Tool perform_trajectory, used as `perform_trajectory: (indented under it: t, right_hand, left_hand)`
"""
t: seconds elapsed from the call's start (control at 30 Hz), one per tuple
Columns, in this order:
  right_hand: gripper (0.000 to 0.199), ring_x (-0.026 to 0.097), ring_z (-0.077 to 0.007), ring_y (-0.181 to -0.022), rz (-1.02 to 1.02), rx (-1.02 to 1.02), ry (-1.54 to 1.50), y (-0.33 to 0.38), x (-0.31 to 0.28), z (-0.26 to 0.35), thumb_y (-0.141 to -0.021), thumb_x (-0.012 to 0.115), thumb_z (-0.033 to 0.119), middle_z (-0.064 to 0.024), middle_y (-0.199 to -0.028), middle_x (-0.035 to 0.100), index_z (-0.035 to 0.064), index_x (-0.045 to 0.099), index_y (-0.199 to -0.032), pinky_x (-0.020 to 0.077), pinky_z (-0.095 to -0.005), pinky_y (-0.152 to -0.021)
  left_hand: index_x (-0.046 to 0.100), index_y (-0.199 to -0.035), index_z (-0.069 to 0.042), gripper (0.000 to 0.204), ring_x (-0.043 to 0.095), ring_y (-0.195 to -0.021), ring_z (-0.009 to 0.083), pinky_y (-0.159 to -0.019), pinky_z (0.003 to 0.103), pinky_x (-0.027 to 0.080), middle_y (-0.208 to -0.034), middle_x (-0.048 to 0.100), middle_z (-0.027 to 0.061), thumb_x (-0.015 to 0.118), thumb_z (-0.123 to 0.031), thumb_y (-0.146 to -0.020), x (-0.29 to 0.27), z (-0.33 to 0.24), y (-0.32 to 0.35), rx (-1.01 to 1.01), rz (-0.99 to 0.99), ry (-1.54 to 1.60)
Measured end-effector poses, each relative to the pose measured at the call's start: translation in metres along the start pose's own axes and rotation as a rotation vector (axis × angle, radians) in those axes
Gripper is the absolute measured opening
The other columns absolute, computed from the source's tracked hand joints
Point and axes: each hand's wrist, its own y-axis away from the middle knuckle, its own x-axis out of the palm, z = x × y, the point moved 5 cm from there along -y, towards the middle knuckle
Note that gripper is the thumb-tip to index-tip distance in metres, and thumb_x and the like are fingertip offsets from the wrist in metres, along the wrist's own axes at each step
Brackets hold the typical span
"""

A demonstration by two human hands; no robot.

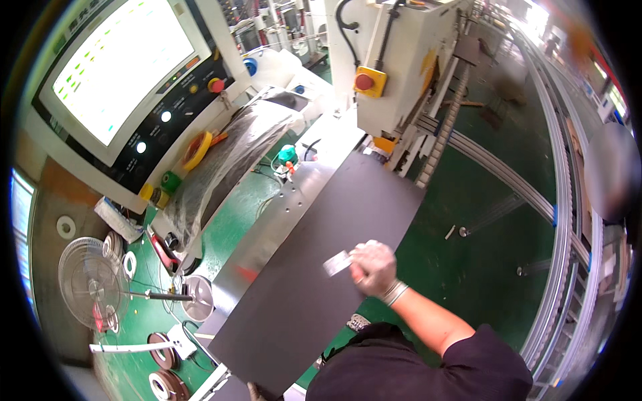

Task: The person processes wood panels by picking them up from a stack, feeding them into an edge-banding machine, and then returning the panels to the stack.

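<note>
My right hand (374, 266) is closed around a small flat metal scraper blade (336, 262), held over the right part of a long dark grey panel (314, 267). The panel lies lengthwise on a shiny metal machine table (267, 227) and runs toward a white machine housing (394, 60). My left hand (254, 390) shows only as fingertips at the panel's near corner, at the bottom edge of the picture; its grip is unclear.
A control console with a bright screen (120, 67) and buttons stands at the left. A red stop button (363, 81) sits on the housing. On the green floor are a fan (90, 281) and tape rolls (164, 351). A conveyor rail (562, 220) curves at the right.
</note>
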Motion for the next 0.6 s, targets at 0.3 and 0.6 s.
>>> perform_trajectory:
  t: [0.3,0.6]
  right_hand:
    - [0.015,0.060,-0.0289,-0.098,-0.132,0.293,0.355,-0.077,-0.056,-0.202,-0.075,0.063,0.015,-0.0095,-0.100,0.068,0.0069,0.068,-0.087,0.0425,-0.0435,-0.093]
    - [0.072,0.053,-0.0293,-0.125,-0.266,0.691,-0.438,0.040,0.033,-0.100,-0.090,0.058,0.007,-0.0210,-0.136,0.053,-0.0048,0.022,-0.151,0.0166,-0.0439,-0.120]
  left_hand:
    - [0.040,-0.140,-0.008,0.051,0.049,-0.127,0.0268,-0.107,0.045,0.040,-0.136,0.051,0.0124,0.057,-0.028,-0.097,0.231,0.080,0.005,0.259,0.555,-0.574]
    - [0.040,-0.142,0.000,0.068,0.044,-0.133,0.0317,-0.113,0.051,0.034,-0.143,0.047,0.0139,0.053,-0.050,-0.097,0.241,0.118,-0.022,-0.256,0.624,-0.074]
